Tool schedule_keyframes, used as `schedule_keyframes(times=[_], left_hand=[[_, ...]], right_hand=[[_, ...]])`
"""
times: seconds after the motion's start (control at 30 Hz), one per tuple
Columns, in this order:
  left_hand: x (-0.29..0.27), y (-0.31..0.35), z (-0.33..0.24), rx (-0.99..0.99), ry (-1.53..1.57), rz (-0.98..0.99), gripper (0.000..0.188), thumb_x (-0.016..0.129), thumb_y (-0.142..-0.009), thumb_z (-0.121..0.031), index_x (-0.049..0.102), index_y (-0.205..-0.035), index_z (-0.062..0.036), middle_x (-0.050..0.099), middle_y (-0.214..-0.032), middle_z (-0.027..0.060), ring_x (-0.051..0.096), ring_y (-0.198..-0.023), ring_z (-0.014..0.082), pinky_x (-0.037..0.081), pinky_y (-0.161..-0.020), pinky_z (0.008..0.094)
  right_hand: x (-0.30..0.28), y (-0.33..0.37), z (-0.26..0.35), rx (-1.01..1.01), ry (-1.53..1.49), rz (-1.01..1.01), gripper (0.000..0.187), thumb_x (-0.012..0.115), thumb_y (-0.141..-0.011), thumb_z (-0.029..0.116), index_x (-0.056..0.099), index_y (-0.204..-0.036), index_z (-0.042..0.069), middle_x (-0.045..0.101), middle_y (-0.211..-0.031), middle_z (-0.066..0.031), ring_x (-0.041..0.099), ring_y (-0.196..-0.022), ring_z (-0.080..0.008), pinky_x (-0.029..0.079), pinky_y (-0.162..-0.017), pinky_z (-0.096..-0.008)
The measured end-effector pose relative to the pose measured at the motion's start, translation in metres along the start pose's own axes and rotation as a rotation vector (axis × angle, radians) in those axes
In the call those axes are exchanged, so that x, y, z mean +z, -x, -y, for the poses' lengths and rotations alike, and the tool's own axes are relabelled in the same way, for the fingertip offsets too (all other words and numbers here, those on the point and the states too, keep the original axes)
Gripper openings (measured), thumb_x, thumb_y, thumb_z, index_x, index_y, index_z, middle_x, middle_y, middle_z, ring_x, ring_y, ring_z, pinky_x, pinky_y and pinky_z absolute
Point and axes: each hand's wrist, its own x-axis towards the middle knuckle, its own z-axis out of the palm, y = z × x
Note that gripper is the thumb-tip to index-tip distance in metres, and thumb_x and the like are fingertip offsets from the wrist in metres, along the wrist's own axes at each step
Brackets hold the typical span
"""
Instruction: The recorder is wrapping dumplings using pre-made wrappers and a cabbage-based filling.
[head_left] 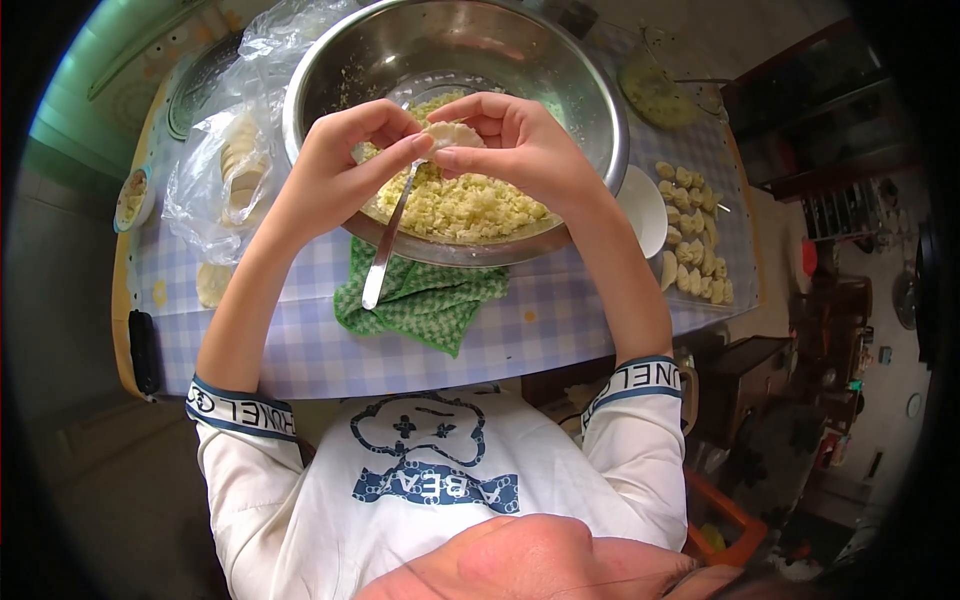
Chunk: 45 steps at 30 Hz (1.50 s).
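Over a large steel bowl, both my hands pinch the edges of a pale dumpling. My left hand has its thumb and fingertips closed on one end. The fingers of my right hand curl round the other end, with the thumb along its near side. Below them, crumbly yellow-green filling covers the bowl's lower part. A metal spoon leans over the near rim, its upper end hidden beside my left fingers. Under that rim lies a crumpled green cloth.
Several finished dumplings sit in rows at the right, beside a white dish. Dough wrappers lie in a clear plastic bag at the left. A single wrapper rests near my left forearm. A glass bowl stands far right.
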Motion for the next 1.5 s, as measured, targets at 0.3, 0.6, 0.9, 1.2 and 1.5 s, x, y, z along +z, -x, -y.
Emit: schedule_keyframes(times=[0.3, 0.6, 0.9, 1.2, 1.5], left_hand=[[0.0008, 0.0007, -0.0007, -0.011, -0.006, 0.01, 0.017, 0.063, -0.083, -0.014, 0.06, -0.083, 0.0031, 0.06, -0.073, 0.0043, 0.055, -0.072, 0.0085, 0.044, -0.067, 0.0237], [0.0015, 0.0012, -0.0011, 0.012, -0.039, 0.003, 0.018, 0.065, -0.081, -0.014, 0.059, -0.082, 0.0031, 0.06, -0.072, 0.0044, 0.056, -0.07, 0.0095, 0.044, -0.066, 0.0233], [0.001, 0.0024, 0.0001, 0.015, -0.034, 0.015, 0.017, 0.064, -0.081, -0.013, 0.059, -0.081, 0.0032, 0.06, -0.072, 0.0048, 0.056, -0.07, 0.0098, 0.044, -0.066, 0.0237], [0.0016, 0.0024, -0.0035, 0.018, -0.029, 0.017, 0.017, 0.064, -0.082, -0.012, 0.059, -0.082, 0.0038, 0.061, -0.072, 0.0055, 0.056, -0.07, 0.01, 0.045, -0.066, 0.0239], [0.0006, 0.0022, -0.0045, 0.026, -0.045, 0.03, 0.015, 0.064, -0.081, -0.011, 0.059, -0.081, 0.0036, 0.061, -0.071, 0.0057, 0.056, -0.07, 0.0101, 0.045, -0.066, 0.024]], right_hand=[[-0.0005, 0.0005, -0.0005, -0.021, 0.008, -0.022, 0.036, 0.069, -0.078, 0.013, 0.056, -0.107, -0.003, 0.064, -0.093, -0.0104, 0.063, -0.084, -0.0148, 0.052, -0.077, -0.0259], [0.0002, 0.0011, -0.0005, -0.051, 0.035, -0.016, 0.023, 0.062, -0.085, 0.02, 0.061, -0.094, -0.001, 0.065, -0.084, -0.0073, 0.063, -0.077, -0.0125, 0.05, -0.071, -0.0235], [0.0018, 0.0005, -0.0029, -0.043, -0.014, -0.038, 0.022, 0.062, -0.084, 0.019, 0.06, -0.092, -0.001, 0.064, -0.083, -0.0063, 0.062, -0.076, -0.0125, 0.049, -0.07, -0.0234], [0.0038, 0.001, -0.002, -0.06, 0.056, -0.073, 0.018, 0.064, -0.082, 0.014, 0.061, -0.088, -0.002, 0.064, -0.079, -0.0068, 0.061, -0.069, -0.0105, 0.049, -0.064, -0.0215], [0.0045, 0.0004, -0.0022, -0.069, -0.005, -0.064, 0.018, 0.066, -0.081, 0.016, 0.061, -0.085, -0.001, 0.064, -0.077, -0.0061, 0.062, -0.07, -0.0099, 0.049, -0.063, -0.0213]])
